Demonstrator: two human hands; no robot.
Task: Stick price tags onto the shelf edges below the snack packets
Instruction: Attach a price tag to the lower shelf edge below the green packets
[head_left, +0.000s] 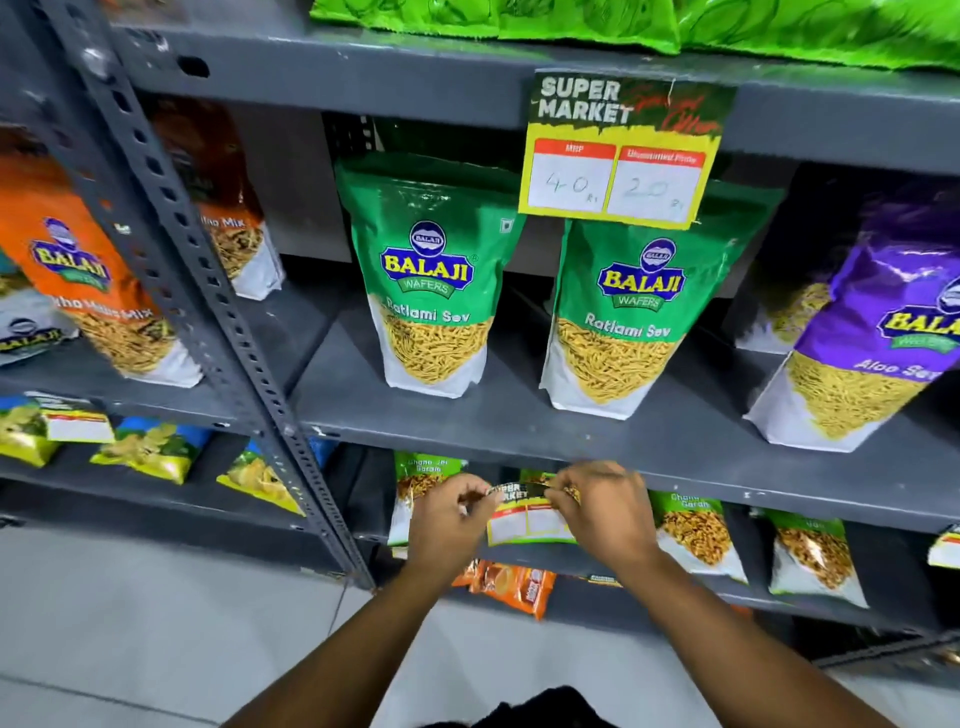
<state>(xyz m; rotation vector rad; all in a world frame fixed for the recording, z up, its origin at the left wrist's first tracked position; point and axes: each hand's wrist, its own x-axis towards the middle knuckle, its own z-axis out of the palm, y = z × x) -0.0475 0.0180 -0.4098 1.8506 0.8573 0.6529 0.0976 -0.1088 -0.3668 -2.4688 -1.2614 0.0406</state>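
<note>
A blank price tag (524, 522) with a dark "Super Market" header and yellow border is held between both hands just below the grey shelf edge (727, 480). My left hand (447, 525) pinches its left top corner. My right hand (605, 512) pinches its right top part, covering that side. Two green Ratlami Sev packets (428, 275) (626, 317) stand on the shelf above that edge. A filled-in price tag (621, 150) reading 40 and 20 hangs from the higher shelf edge.
A purple Aloo Sev packet (878, 332) stands at the right, orange packets (88, 270) at the left beyond a perforated grey upright (208, 291). Green chana packets (696, 535) fill the shelf behind my hands. Another tag (78, 423) hangs lower left. Pale floor lies below.
</note>
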